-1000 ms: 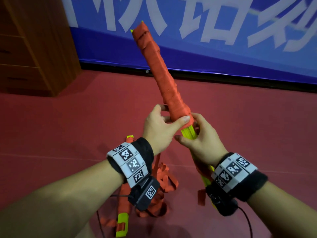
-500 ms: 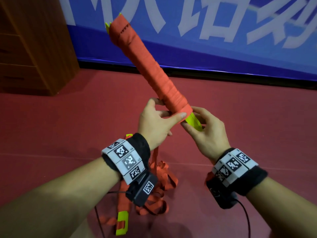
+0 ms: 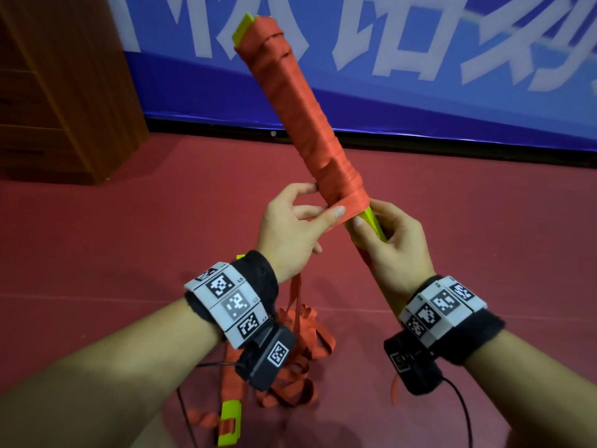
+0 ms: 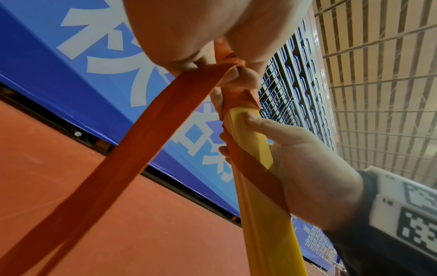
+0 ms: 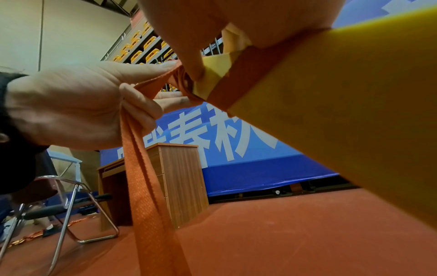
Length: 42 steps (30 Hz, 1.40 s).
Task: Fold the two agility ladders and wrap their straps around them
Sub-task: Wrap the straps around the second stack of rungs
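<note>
Hands meet at the lower end of a folded ladder (image 3: pixel 300 114), a bundle of yellow rungs held tilted above the red floor (image 3: pixel 129 221), its top leaning away toward the blue banner (image 3: pixel 420 101). Orange strap (image 3: pixel 342 185) is wound tightly round most of the bundle, from the yellow tip at the top down to just above the fingers.

The right hand (image 3: pixel 392 244) is curled round the bare yellow rungs (image 4: pixel 250 142) below the wrapping, thumb pressed on the flat face; a turn of strap also crosses the rungs under its palm. The left hand (image 3: pixel 292 227) pinches the free strap (image 4: pixel 132 145) between thumb and fingers right against the lowest turn of the wrapping, and the loose length falls from that hand toward the floor.

Below the ladder, nearer the person, the second ladder (image 3: pixel 290 367) lies unfolded on the floor as a loose tangle of orange strap with a yellow rung (image 3: pixel 230 421) showing at its near edge; the left wrist partly hides it.

Left of the held ladder stands a wooden cabinet (image 3: pixel 58 92) against the banner. From the right wrist view a metal folding chair (image 5: pixel 59 205) stands left of that cabinet, and rows of yellow seats (image 5: pixel 141 48) rise above it
</note>
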Motion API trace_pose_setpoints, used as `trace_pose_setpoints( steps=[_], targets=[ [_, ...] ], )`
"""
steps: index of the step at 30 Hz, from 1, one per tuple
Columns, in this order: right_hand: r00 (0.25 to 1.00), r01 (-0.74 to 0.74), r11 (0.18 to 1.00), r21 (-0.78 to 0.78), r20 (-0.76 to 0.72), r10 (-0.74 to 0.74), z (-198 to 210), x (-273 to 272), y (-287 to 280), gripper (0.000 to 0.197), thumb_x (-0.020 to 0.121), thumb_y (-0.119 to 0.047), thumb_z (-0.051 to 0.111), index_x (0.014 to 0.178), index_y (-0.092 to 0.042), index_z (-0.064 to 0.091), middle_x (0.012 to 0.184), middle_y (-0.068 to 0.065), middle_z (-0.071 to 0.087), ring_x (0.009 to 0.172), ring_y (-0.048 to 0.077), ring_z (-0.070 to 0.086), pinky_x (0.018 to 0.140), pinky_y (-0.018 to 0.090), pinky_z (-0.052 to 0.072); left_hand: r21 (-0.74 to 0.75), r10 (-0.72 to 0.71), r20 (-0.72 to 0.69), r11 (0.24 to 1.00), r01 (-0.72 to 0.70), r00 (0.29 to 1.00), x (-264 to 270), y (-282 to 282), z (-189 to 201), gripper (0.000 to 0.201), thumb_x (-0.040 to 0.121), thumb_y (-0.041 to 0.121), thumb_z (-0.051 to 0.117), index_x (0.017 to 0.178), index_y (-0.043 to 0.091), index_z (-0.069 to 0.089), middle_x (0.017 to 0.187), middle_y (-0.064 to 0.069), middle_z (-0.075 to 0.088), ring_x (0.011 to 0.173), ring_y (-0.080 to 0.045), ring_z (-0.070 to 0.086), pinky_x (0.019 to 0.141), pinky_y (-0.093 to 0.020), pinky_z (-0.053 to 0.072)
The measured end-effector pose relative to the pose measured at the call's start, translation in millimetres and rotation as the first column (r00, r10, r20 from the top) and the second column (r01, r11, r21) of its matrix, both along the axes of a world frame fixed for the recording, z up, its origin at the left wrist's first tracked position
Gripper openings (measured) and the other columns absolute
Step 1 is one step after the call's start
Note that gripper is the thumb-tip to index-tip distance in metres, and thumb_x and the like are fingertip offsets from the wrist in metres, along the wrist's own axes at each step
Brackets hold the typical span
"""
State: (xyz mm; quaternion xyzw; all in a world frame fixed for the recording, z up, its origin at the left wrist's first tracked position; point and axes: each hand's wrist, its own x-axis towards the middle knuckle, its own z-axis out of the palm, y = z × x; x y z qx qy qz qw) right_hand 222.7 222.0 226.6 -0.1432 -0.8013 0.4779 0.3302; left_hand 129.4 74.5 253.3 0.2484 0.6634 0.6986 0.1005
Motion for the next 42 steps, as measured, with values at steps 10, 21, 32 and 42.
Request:
trace_pose_setpoints(
  steps=[10, 21, 32, 42],
  targets=[
    [0.991, -0.129, 0.975, -0.183, -0.054, 0.121, 7.9, 2.3, -14.3, 0.019, 0.1, -0.015, 0.063, 0.116, -0.009, 0.069, 0.093, 0.005, 0.077, 0.086, 0.017, 0.074, 0.078, 0.037, 0.061, -0.066, -0.115, -0.017, 0.991, 0.114, 0.993, -7.0, -5.0, 0.2, 0.044, 0.091, 0.028, 0.075, 0.13, 0.021, 0.057, 0.09, 0.006, 0.079, 0.038, -0.014, 0.047, 0.047, -0.022, 0.043],
    [0.981, -0.056, 0.955, 0.291, 0.191, -0.001, 20.2, 8.7, -11.1, 0.061, 0.071, -0.059, 0.075, 0.122, -0.029, 0.061, 0.095, -0.012, 0.071, 0.087, 0.011, 0.069, 0.075, 0.035, 0.055, -0.002, -0.014, -0.016, 1.0, 0.014, 1.0, 5.5, -3.8, 3.4, 0.039, 0.084, 0.023, 0.082, 0.112, 0.018, 0.056, 0.084, -0.004, 0.078, 0.037, -0.013, 0.049, 0.042, -0.022, 0.041],
    [0.948, 0.09, 0.891, 0.444, 0.236, -0.214, 15.8, 0.9, -14.9, 0.073, 0.067, -0.05, 0.085, 0.122, -0.039, 0.038, 0.097, -0.017, 0.062, 0.09, 0.015, 0.066, 0.075, 0.04, 0.054, -0.042, 0.202, -0.057, 0.978, -0.204, 0.978, 5.1, -0.3, 1.9, 0.048, 0.071, 0.043, 0.09, 0.095, 0.016, 0.058, 0.062, -0.005, 0.071, 0.04, -0.016, 0.059, 0.052, -0.032, 0.05],
    [0.958, 0.103, 0.846, 0.523, 0.177, -0.225, 11.1, 4.4, -9.8, 0.061, 0.08, -0.051, 0.078, 0.132, -0.031, 0.053, 0.116, -0.005, 0.069, 0.104, 0.021, 0.067, 0.081, 0.042, 0.055, -0.034, 0.102, -0.021, 0.994, -0.103, 0.995, 2.3, -1.1, -2.0, 0.044, 0.08, 0.034, 0.086, 0.104, 0.013, 0.056, 0.066, -0.006, 0.072, 0.047, -0.018, 0.065, 0.055, -0.027, 0.046]
  ],
)
